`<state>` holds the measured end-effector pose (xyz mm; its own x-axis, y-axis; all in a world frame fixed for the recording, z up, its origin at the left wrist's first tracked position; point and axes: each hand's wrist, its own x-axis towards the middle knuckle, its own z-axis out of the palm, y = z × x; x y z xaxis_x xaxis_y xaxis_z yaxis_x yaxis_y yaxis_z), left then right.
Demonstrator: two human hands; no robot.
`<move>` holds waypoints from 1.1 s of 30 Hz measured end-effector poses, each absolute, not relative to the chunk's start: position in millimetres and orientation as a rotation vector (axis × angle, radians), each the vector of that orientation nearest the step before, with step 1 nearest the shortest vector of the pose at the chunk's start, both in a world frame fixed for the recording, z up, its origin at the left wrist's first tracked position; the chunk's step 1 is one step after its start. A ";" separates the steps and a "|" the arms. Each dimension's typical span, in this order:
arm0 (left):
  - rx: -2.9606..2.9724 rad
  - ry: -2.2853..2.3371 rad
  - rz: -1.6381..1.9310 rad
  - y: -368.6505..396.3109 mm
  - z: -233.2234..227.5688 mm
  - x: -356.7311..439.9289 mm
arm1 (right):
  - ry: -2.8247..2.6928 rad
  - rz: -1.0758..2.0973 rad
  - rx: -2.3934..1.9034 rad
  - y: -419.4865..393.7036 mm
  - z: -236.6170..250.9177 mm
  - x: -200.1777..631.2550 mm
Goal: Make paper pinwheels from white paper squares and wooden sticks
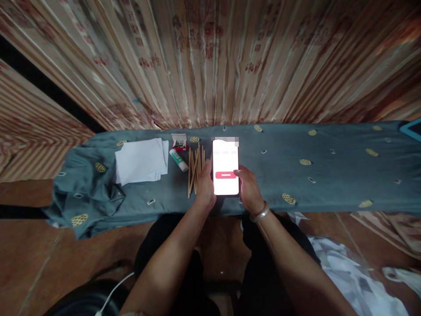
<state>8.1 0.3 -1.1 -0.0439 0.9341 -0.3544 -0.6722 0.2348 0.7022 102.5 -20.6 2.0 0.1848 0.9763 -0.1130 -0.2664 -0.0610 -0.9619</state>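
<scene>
A smartphone (225, 162) with a bright white screen and a red button is held upright over the grey-blue cloth-covered bench (329, 175). My left hand (205, 186) grips its left edge. My right hand (248, 188), with a silver bangle on the wrist, holds the right edge with the thumb by the red button. Just left of my left hand lies a bundle of thin wooden sticks (195, 169).
A glue stick (178, 159), a small red box (179, 142) and a stack of white paper sheets (141, 160) lie left of the sticks. Patterned curtains (210, 61) hang behind the bench. White cloth (348, 272) lies on the floor at right.
</scene>
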 end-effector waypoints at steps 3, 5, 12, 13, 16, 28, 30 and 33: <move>0.354 0.926 1.348 0.4 -1.0 8.3 | -0.834 1.228 -1.159 -20.6 0.8 102.9; 0.358 0.923 1.337 0.4 -0.2 8.6 | -0.832 1.222 -1.158 -20.6 1.2 103.1; 0.342 0.938 1.339 -0.4 2.3 8.9 | -0.796 1.230 -1.155 -21.2 5.1 102.3; 0.336 0.938 1.337 -0.3 2.6 8.8 | -0.795 1.233 -1.149 -21.3 5.2 102.2; 0.303 0.935 1.324 0.6 4.6 8.7 | -0.834 1.226 -1.138 -20.7 3.9 102.5; 0.326 0.727 1.316 5.7 25.6 9.9 | -1.148 0.816 -1.405 -22.4 -7.1 104.8; 0.323 0.731 1.339 7.8 24.4 9.5 | -1.227 0.733 -1.478 -26.3 -5.9 102.9; 0.314 0.747 1.359 11.0 21.0 11.0 | -1.299 0.653 -1.566 -30.2 -6.1 98.9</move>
<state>11.0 11.0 21.0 0.0280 0.9536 -0.2996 -0.7642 0.2136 0.6086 98.9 -30.2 -6.1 0.2890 0.9422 0.1695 0.4264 0.0318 -0.9040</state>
